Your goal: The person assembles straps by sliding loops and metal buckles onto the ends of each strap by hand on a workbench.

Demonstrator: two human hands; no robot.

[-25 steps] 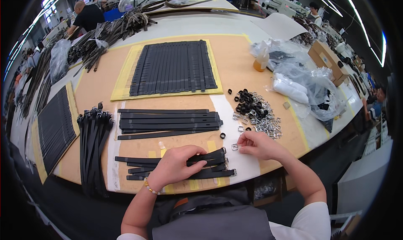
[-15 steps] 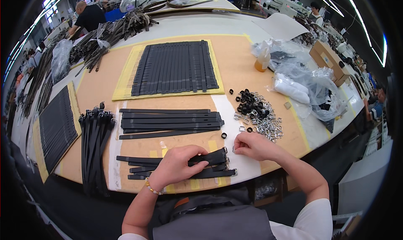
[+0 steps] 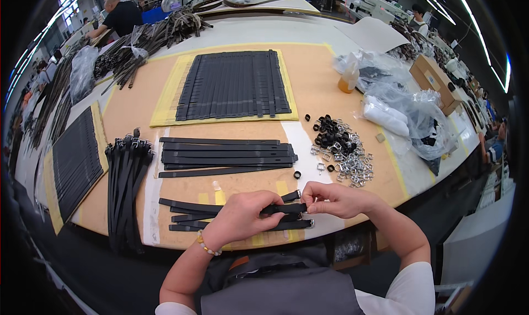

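Note:
My left hand (image 3: 242, 216) grips a black strap (image 3: 290, 208) between thumb and fingers, just above the table's near edge. At that strap's right end my right hand (image 3: 337, 198) is closed in a pinch; whether a buckle sits in its fingertips is hidden. Several black straps (image 3: 190, 206) lie beneath and beside my left hand, some with silver buckles (image 3: 312, 223) on their right ends. Farther back, a stack of flat black straps (image 3: 226, 155) lies crosswise. A heap of silver buckles (image 3: 355, 163) and black loops (image 3: 329, 128) spreads beyond my right hand.
A bundle of buckled straps (image 3: 128, 188) hangs over the near edge at left. Strap-covered yellow boards (image 3: 156, 122) lie behind and far left. Plastic bags (image 3: 386, 116), a bottle of amber liquid (image 3: 347, 83) and a cardboard box (image 3: 435, 83) stand right. Other people work in the background.
My right hand has come left to the strap end, meeting my left hand's strap. My left hand has shifted slightly right, with the strap's end now lifted between both hands.

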